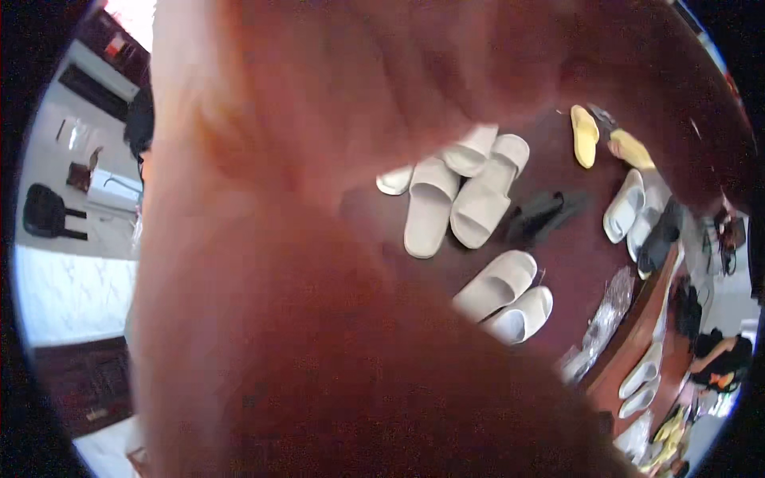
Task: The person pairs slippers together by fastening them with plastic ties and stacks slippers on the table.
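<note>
One of my hands (382, 88) is held very close up and fills most of the view, from the top down to the lower edge. It is dark and smeared, so I cannot tell which hand it is or how its fingers lie. Through the gap beside it show several cream slippers (431, 211) in a cluster on a dark red surface. Below these lies a pair of cream slippers (500, 283), partly covered by the hand. Whether the hand holds anything is hidden. My other hand cannot be made out.
Black slippers (546, 217), a yellow slipper (585, 137) and white slippers (624, 207) lie farther right. Crumpled clear plastic (606, 319) lies by a raised edge (637, 331). At the far right is a person in black (723, 354). A black chair (46, 211) stands far left.
</note>
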Tool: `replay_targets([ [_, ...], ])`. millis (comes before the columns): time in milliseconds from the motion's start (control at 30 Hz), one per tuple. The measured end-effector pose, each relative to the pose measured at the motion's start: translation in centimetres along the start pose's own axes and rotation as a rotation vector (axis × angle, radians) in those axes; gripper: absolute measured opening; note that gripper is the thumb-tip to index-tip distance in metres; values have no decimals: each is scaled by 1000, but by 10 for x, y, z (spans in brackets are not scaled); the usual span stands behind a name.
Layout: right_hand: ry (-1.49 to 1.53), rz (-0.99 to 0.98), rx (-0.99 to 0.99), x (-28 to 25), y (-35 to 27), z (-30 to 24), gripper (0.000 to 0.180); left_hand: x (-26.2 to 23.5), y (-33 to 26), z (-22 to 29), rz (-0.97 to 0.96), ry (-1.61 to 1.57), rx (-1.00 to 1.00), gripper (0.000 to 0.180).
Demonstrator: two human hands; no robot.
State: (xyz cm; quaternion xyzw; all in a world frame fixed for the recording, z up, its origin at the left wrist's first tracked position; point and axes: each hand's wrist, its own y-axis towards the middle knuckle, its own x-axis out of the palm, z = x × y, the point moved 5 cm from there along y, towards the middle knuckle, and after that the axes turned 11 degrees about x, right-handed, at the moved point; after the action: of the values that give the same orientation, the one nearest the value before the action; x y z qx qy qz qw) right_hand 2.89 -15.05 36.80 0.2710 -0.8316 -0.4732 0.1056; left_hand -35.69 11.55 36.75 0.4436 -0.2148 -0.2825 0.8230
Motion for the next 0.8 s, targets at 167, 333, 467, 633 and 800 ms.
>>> replay_targets([
  [167, -589, 210, 542, -12, -90, 123, 27, 3, -45, 16, 149, 91, -51, 75],
  [333, -368, 530, 1675, 0, -269, 232, 18, -2, -98, -19, 257, 559, -334, 65],
  [467, -570, 664, 1709, 5, -367, 248, 26, 11, -257, -131, 381, 497, -1092, 32],
  [633, -959, 826, 1596, -18, -391, 260, 40, 98, -387, -200, 440, 231, -1330, 30],
  [800, -1097, 862, 1577, -19, -332, 271, 45, 120, -396, -215, 211, 533, -1133, 24],
])
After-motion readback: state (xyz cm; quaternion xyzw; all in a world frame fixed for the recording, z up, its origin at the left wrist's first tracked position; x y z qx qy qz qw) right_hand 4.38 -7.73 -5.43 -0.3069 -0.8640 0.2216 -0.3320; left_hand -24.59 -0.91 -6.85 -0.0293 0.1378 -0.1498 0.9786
